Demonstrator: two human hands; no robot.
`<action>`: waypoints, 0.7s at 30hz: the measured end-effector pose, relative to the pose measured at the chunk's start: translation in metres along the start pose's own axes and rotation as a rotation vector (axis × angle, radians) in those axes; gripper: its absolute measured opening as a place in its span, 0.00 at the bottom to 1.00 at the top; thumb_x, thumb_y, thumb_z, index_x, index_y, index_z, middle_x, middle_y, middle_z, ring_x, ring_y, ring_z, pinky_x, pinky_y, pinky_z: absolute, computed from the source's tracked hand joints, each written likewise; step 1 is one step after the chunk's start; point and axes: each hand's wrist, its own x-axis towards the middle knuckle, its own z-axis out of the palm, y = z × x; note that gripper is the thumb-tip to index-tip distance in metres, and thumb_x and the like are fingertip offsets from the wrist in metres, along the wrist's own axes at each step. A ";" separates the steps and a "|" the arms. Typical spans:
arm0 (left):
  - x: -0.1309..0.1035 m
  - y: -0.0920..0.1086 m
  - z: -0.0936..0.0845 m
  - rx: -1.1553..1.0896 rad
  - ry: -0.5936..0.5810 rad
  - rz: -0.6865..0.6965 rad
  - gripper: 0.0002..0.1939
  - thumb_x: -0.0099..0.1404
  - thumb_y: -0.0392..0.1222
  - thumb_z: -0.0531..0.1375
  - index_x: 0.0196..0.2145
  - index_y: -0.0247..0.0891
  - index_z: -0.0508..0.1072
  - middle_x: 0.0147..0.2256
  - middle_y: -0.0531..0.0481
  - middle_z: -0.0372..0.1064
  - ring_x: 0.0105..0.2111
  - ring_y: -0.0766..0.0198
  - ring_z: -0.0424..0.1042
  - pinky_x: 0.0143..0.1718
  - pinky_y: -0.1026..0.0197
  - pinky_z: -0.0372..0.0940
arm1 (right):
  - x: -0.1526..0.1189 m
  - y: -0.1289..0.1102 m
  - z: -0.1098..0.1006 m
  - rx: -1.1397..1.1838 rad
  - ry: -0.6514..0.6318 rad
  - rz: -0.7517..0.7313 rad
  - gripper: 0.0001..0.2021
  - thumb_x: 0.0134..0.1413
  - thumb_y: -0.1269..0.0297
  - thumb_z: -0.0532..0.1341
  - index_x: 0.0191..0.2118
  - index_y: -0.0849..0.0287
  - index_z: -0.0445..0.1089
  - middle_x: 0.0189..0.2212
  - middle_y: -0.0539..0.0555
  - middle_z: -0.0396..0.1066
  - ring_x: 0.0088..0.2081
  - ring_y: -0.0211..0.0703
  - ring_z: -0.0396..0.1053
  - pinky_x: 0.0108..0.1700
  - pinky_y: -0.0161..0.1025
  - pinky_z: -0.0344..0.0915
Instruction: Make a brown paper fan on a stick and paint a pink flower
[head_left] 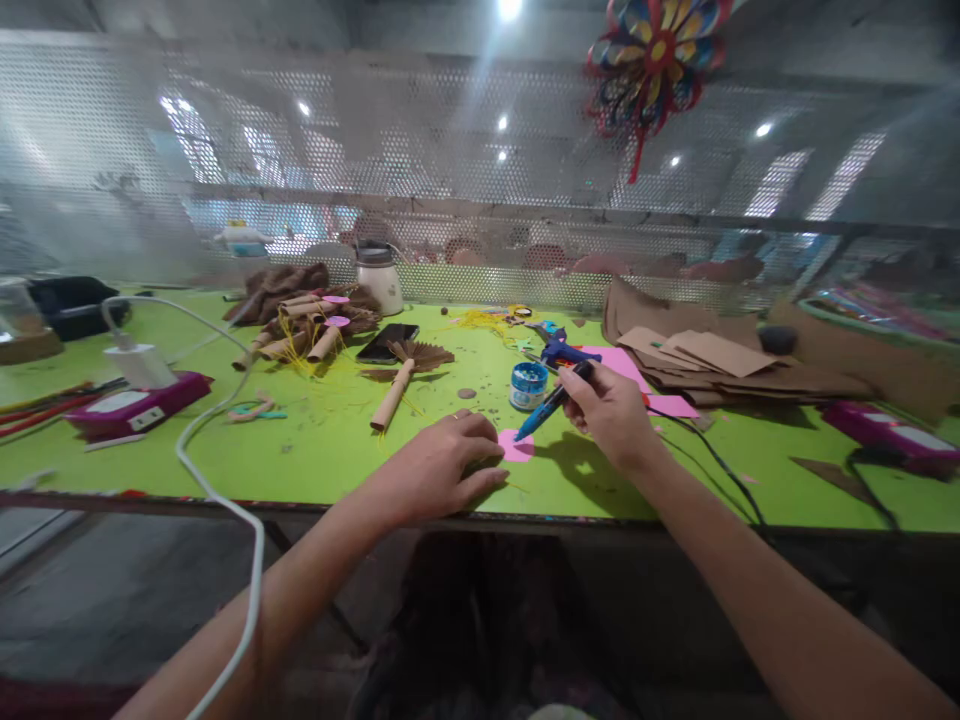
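My right hand [616, 412] grips a blue marker [546, 408], its tip slanting down onto a small pink paper piece [519, 447] on the green table. At the paper's left edge rests my left hand [446, 462], palm down, with thumb and fingers apart and fingertips touching the paper. Just behind the marker stands an open jar with blue contents [529, 390]. A dark blue glue gun [564, 350] lies beyond my right hand, near a larger pink sheet [626, 366]. Left of the jar lies a brown paper roll [393, 398] topped with a pleated paper fan.
Brown paper sheets [697, 355] are stacked at right. Paper rolls [300, 325], a black phone [388, 343] and a lidded jar [379, 280] sit back left. A white cable [196, 430] runs from a purple power strip [142, 405] across my left forearm. A perforated screen [480, 200] stands behind.
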 end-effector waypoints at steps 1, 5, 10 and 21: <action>0.000 0.000 0.000 0.000 -0.002 -0.001 0.18 0.69 0.49 0.52 0.43 0.36 0.76 0.44 0.42 0.70 0.44 0.58 0.68 0.49 0.57 0.62 | 0.000 0.000 0.000 0.000 0.000 -0.001 0.17 0.54 0.49 0.61 0.28 0.59 0.64 0.15 0.44 0.60 0.16 0.30 0.55 0.18 0.31 0.52; -0.001 0.001 -0.001 0.008 -0.007 0.004 0.18 0.68 0.50 0.52 0.43 0.35 0.76 0.44 0.42 0.69 0.44 0.57 0.68 0.49 0.56 0.61 | 0.000 0.001 0.000 -0.002 -0.009 -0.001 0.17 0.54 0.49 0.60 0.27 0.59 0.63 0.14 0.44 0.59 0.15 0.30 0.54 0.17 0.31 0.52; 0.000 0.001 -0.001 0.024 -0.006 0.014 0.18 0.69 0.49 0.52 0.43 0.36 0.76 0.43 0.42 0.69 0.44 0.57 0.68 0.48 0.56 0.61 | -0.001 0.002 0.000 -0.029 -0.038 -0.005 0.17 0.55 0.50 0.60 0.25 0.58 0.60 0.15 0.44 0.59 0.16 0.30 0.55 0.18 0.31 0.52; 0.000 0.002 -0.001 0.026 -0.016 0.017 0.17 0.68 0.48 0.52 0.43 0.36 0.76 0.43 0.43 0.70 0.44 0.57 0.68 0.48 0.56 0.61 | -0.001 0.002 0.001 -0.053 -0.034 -0.030 0.16 0.56 0.51 0.59 0.26 0.58 0.61 0.16 0.44 0.60 0.17 0.31 0.56 0.20 0.31 0.55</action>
